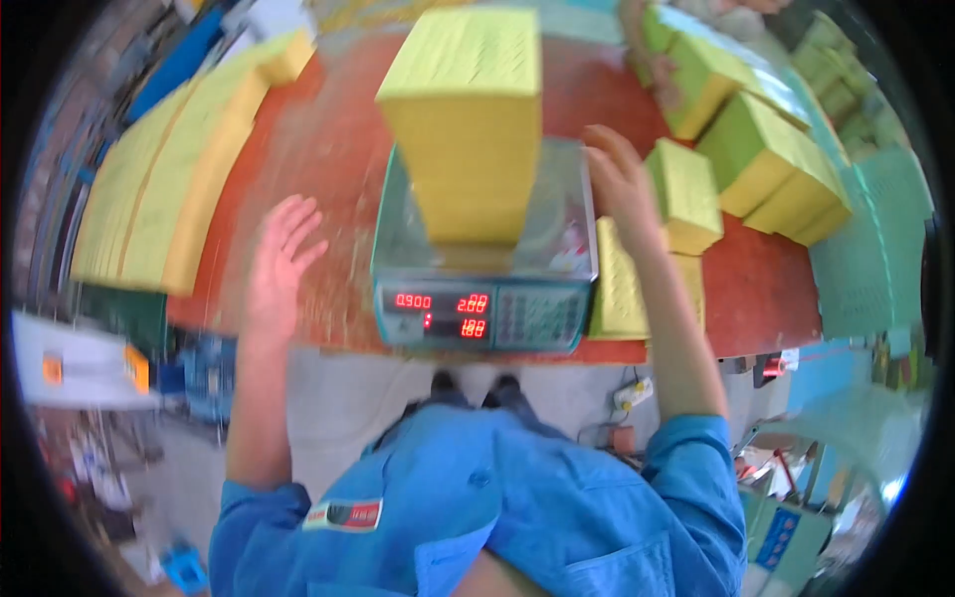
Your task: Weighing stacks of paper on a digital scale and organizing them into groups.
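A tall stack of yellow paper (468, 159) stands upright on the metal pan of a digital weighing scale (484, 314), whose red display is lit. To the left of the scale, my left hand (286, 261) hovers with its fingers spread and holds nothing. My right hand (619, 184) is by the pan's right edge, fingers stretched out and apart from the tall stack. Close to that hand, a smaller yellow paper block (686, 196) rests partly over flat yellow stacks (619, 289).
The scale sits on a worn red table (338, 129). A long row of yellow paper (169, 179) lines its left side. More yellow blocks (771, 169) stand at the right, where another person's hand (661, 80) touches them. A green plastic crate (865, 259) is beyond.
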### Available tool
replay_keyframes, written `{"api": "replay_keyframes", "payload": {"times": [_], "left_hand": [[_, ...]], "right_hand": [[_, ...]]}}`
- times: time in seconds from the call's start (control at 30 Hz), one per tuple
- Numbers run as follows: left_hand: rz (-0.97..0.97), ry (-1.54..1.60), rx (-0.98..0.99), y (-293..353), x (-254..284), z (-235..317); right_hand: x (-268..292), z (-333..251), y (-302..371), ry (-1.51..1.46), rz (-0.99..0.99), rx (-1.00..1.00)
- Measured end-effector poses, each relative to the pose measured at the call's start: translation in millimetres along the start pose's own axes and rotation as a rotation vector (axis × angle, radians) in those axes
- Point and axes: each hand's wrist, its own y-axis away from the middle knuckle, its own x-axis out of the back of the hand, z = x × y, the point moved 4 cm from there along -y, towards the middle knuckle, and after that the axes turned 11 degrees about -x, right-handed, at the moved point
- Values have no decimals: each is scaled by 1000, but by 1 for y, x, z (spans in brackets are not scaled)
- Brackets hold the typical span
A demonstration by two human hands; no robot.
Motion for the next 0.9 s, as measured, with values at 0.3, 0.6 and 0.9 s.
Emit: {"api": "replay_keyframes", "payload": {"times": [0.3, 0.6, 0.9], "left_hand": [[-494, 281, 433, -145, -96, 35], [-845, 89, 569, -131, -97, 22], [-1011, 228, 671, -111, -141, 15]], "right_hand": [[-129, 6, -34, -611, -195, -208], [-78, -10, 144, -233, 289, -68], [-111, 47, 224, -1259, -120, -535]]}}
